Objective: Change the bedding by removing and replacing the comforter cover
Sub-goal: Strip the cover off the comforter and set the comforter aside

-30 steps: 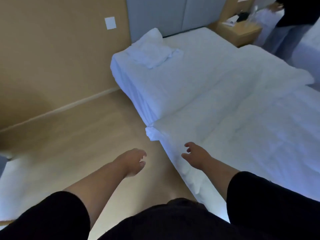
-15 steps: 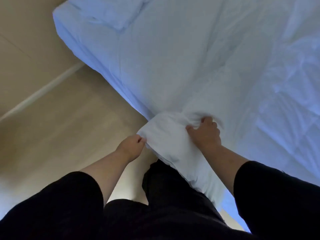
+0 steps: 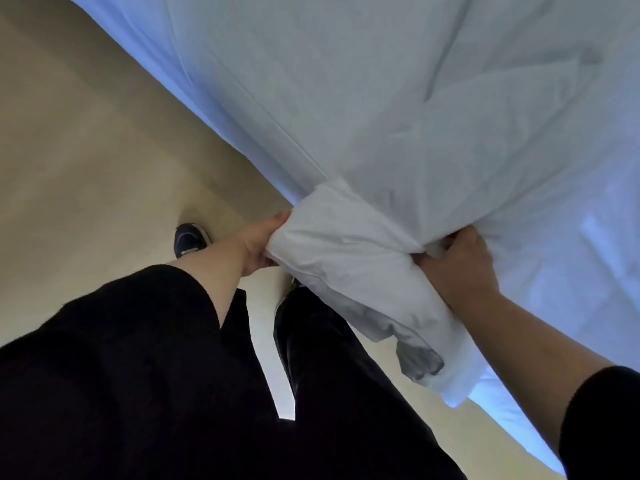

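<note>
Your left hand (image 3: 258, 242) grips the bunched corner of the white fabric comforter (image 3: 346, 258) at the bed's edge, fingers curled into the cloth; your right hand (image 3: 457, 268) clutches the same bundle from the other side. The rest spreads over the white bed (image 3: 415, 81). Below, your black trouser legs (image 3: 329, 375) and a dark shoe (image 3: 189, 239) stand on the beige floor (image 3: 86, 168), tight against the bed.

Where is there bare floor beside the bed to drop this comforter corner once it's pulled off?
Bare tan floor lies left of the bed edge, beyond the dark shoe. It is crowded near the person: the left hand and right hand grip the bunched comforter corner over the legs, leaving only a narrow strip of floor between them.
</note>
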Demonstrator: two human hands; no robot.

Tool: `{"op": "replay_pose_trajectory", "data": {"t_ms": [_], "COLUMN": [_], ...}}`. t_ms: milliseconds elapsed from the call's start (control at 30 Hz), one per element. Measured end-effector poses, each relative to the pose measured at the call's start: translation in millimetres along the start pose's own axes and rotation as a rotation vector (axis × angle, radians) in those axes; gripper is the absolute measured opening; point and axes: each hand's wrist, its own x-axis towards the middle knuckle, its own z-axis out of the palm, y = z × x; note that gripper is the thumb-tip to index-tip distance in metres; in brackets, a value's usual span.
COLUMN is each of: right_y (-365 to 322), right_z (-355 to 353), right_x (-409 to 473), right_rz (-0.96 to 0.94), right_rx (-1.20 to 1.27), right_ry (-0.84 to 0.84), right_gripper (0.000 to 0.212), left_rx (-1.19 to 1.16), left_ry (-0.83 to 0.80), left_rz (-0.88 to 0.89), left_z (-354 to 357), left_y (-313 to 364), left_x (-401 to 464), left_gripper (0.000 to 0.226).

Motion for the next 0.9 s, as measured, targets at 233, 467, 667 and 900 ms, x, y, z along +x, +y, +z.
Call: {"op": "replay_pose_trajectory", "data": {"t_ms": [233, 467, 667, 900], "right_y": [-44, -174, -312, -361], "right_z": [-36, -113, -185, -188], "right_x": [-25, -93, -121, -107], "right_rz": [0.141, -0.075, -0.043, -0.016], "right_rx": [-0.157, 0.022, 0.516, 0.123], "right_ry": [-0.176, -0.064, -0.041, -0.256], "right_gripper": [0.059, 0.012, 0.075, 0.040], "left_rx": [-0.041, 0.194, 0.977, 1.394], "left_ry": [-0.262, -0.094, -0.066, -0.122], "left_rz": [0.133, 0.668, 0.784, 0.768], "left_z": [7, -42, -24, -9], "left_y": [40, 175, 211, 226], "left_x": [-66, -259, -370, -379], "left_gripper": [0.078, 0.050, 0.052, 0.025]}}
